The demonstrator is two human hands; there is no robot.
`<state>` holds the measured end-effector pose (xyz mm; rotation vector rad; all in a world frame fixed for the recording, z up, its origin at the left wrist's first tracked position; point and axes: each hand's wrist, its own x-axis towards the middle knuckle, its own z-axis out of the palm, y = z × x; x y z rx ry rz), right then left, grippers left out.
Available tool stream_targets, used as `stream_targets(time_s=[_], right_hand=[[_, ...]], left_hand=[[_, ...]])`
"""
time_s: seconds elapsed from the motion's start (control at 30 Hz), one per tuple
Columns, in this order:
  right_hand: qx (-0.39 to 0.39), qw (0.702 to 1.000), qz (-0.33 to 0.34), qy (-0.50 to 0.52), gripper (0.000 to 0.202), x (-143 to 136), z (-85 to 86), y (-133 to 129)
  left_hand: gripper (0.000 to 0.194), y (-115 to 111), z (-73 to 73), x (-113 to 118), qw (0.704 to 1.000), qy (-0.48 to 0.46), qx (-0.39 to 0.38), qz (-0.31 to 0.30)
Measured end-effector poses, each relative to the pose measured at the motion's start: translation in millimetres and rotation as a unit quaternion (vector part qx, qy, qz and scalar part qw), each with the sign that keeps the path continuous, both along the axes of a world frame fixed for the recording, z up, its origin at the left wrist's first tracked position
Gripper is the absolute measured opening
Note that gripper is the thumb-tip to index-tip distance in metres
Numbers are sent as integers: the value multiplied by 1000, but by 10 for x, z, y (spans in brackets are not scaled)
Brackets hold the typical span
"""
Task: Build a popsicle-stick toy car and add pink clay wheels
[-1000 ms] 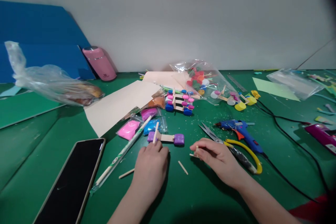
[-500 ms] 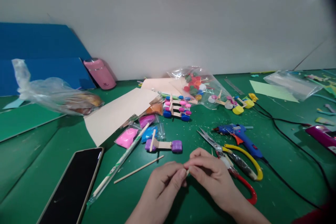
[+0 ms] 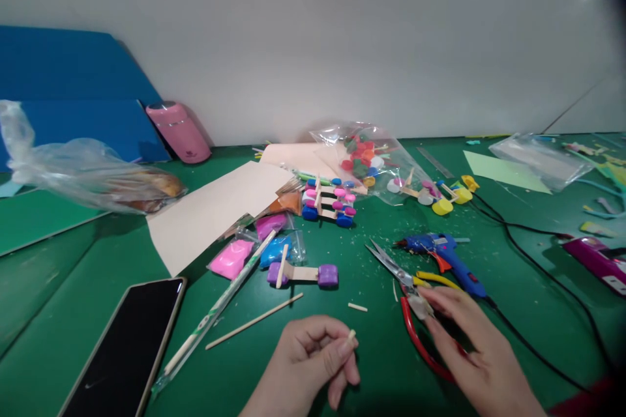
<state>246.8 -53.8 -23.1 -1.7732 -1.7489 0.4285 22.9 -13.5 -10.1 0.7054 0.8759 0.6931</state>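
My left hand (image 3: 317, 358) is closed in a pinch, thumb against forefinger, around a short piece of wooden stick (image 3: 351, 335). Just beyond it another cut stick piece (image 3: 357, 307) lies on the green table. On the right, my right hand (image 3: 476, 345) has its fingers and thumb closed around the handles of scissors (image 3: 398, 270) with yellow and red grips; the hand hides part of them. A longer thin wooden stick (image 3: 254, 321) lies left of my left hand. Behind it sits a craft-stick piece with purple clay ends (image 3: 303, 274).
A blue glue gun (image 3: 447, 251) with a black cord lies beyond the scissors. At left are a phone (image 3: 124, 345) and a wrapped straw-like stick (image 3: 218, 313). Clay packets (image 3: 232, 259), small clay-wheeled models (image 3: 327, 202) and a bag of coloured caps (image 3: 364, 156) sit farther back.
My hands have come apart. The right has moved right onto the scissors, whose red handle has swung leftward. A short stick piece now lies on the table.
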Motion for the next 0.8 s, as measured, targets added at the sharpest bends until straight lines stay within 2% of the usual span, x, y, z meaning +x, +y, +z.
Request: stream_targets(time_s=[0.1,0.17,0.37,0.47,0.57,0.7,0.8], right_hand=[[-36,993,-1,-113,46,312,-137,-161],[-55,985,9,-162,53,403,-185,-194],[-162,961,-16,-225,55,381,-70,20],[-187,962,-17,-196,50,435,-36,48],[-176,975,14,-136,49,421,4,-13],[-139,986,81,-41,48,103,189,-62],[-161,983,90,17,43,-177,327,-36]], left_hand=[[27,23,4,-25,1000,-3,-16,21],[26,36,3,-37,999,-9,-22,30],[22,62,27,-62,997,-49,-30,57],[21,68,46,-73,996,-67,-28,57],[21,62,53,-76,996,-72,-23,50],[22,49,51,-74,997,-57,-11,42],[19,47,55,-79,997,-49,7,54]])
